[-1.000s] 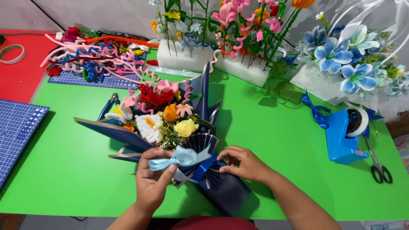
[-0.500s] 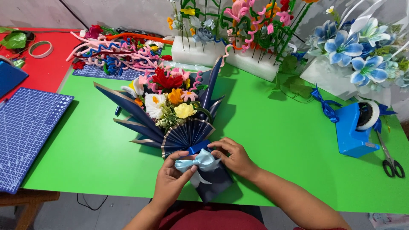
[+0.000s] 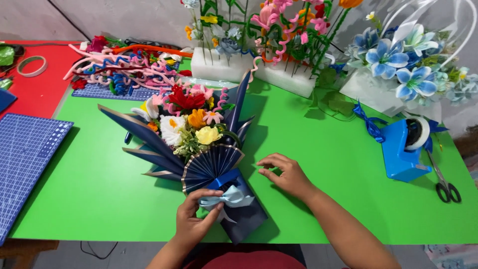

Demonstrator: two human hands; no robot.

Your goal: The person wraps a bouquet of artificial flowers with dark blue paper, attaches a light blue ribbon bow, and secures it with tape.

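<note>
The bouquet [image 3: 194, 149] lies on the green bench [image 3: 323, 184] in front of me, with its flowers pointing away and to the left, and its dark blue wrapped handle pointing toward me. My left hand [image 3: 196, 216] is on the handle, and its fingers are closed around the light blue ribbon bow [image 3: 226, 198] that is tied there. My right hand [image 3: 286, 174] is just to the right of the bouquet, not touching it; it rests on the bench with the fingers loosely bent and holding nothing. Further right stand a blue tape dispenser [image 3: 403, 149] and scissors [image 3: 445, 184]. A blue cutting mat [image 3: 25, 159] lies at the left.
</note>
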